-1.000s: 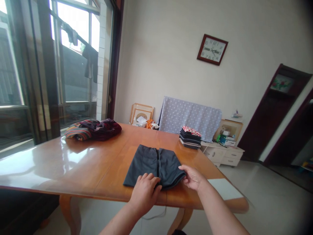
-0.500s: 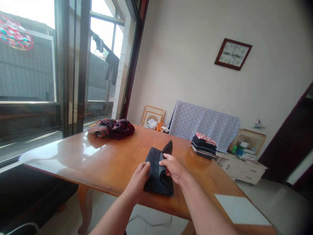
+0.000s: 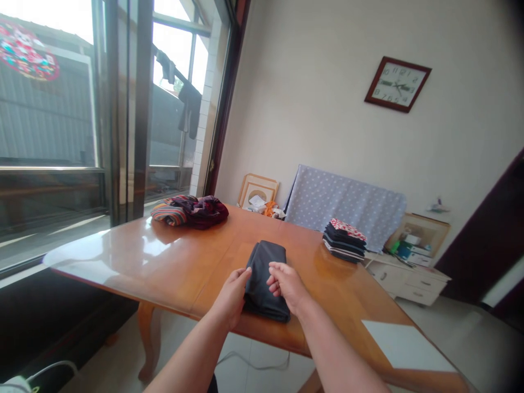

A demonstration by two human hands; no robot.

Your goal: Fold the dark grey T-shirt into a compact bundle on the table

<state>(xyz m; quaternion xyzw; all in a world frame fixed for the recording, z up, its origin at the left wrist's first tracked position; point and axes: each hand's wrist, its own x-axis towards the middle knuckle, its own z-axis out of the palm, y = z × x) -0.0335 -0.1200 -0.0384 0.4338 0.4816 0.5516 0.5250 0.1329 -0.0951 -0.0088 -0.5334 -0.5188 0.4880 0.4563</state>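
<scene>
As our forearms are reaching over the near edge of the tabletop, our left hand is holding thumb and fingers together at the left side of the dark cloth, apparently pinching that edge. Our right hand is resting or hovering over the right side, its fingers loosely curled; we cannot tell whether it is touching the fabric. The dark cloth is lying between our hands as a narrow folded rectangle, close to the near edge. We judge that we are folding it and settling its layers; the next move would be calling for lining up the edges and pressing the top flat without dragging the lower layers askew. Off to our right, a white sheet is lying near the corner. Farther on, a neat stack of folded cloth is standing by the right edge, while a loose striped and purple heap is sitting toward the far left. Beyond, a dotted cover is draping and a clock is hanging.
</scene>
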